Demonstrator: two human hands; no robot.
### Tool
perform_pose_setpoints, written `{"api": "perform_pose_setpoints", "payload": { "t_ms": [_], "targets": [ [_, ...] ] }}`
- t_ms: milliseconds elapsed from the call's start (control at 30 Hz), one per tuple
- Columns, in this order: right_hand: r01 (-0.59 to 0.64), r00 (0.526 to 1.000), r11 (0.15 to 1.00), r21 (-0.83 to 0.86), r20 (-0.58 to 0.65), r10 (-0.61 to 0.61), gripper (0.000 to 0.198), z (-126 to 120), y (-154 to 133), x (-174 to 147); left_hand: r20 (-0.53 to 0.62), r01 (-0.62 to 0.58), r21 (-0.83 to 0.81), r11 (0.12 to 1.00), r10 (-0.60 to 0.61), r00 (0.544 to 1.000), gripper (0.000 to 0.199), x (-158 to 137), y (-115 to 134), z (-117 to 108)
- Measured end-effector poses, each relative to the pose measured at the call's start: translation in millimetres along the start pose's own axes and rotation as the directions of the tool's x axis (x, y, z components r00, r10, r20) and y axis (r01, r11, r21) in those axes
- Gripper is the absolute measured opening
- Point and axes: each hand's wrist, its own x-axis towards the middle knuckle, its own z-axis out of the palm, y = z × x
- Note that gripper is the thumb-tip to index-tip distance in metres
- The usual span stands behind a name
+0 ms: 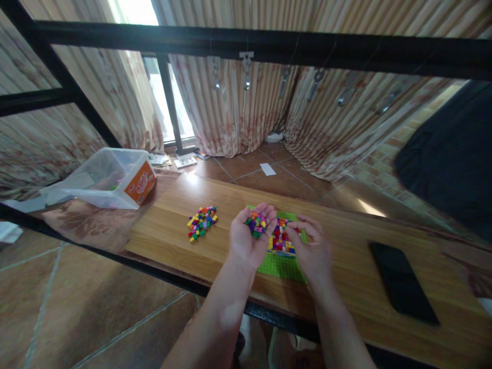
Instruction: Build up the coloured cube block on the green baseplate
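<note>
My left hand (243,245) is turned palm up and cupped around a small heap of colourful building bricks (256,224). Under both hands lies a green studded baseplate (282,267), with multicoloured bricks (280,237) set on it, partly hidden by my fingers. Over the baseplate's right side is my right hand (314,248), thumb and forefinger pinched together above those bricks. Whatever is between these fingertips is too small to make out. Left of my left hand, a loose pile of mixed bricks (202,223) rests on the wooden board (169,225).
A black phone-like slab (403,284) lies on the board at the right. At the left stands a clear plastic box (103,177) with an orange label. A dark metal bar (230,43) with hanging clips crosses above, in front of striped curtains (246,118).
</note>
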Motion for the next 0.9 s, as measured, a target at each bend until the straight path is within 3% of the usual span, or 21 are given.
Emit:
{"api": "perform_pose_setpoints", "payload": {
  "t_ms": [167,300,900],
  "targets": [
    [0.163,0.98,0.985,0.05,0.108,-0.167,0.013,-1,-33,-2,0.031,0.023,0.013,1.0,-0.023,0.999,0.034,-2,-2,3],
    [0.226,0.958,0.974,-0.005,0.185,-0.221,0.018,2,-41,-3,0.074,0.071,0.036,0.997,-0.073,0.995,0.036,-2,-6,3],
    [0.155,0.971,0.986,-0.064,0.195,-0.14,0.009,-1,-46,-2,0.071,0.1,0.043,0.994,-0.103,0.992,0.03,-1,-15,2]
  ]
}}
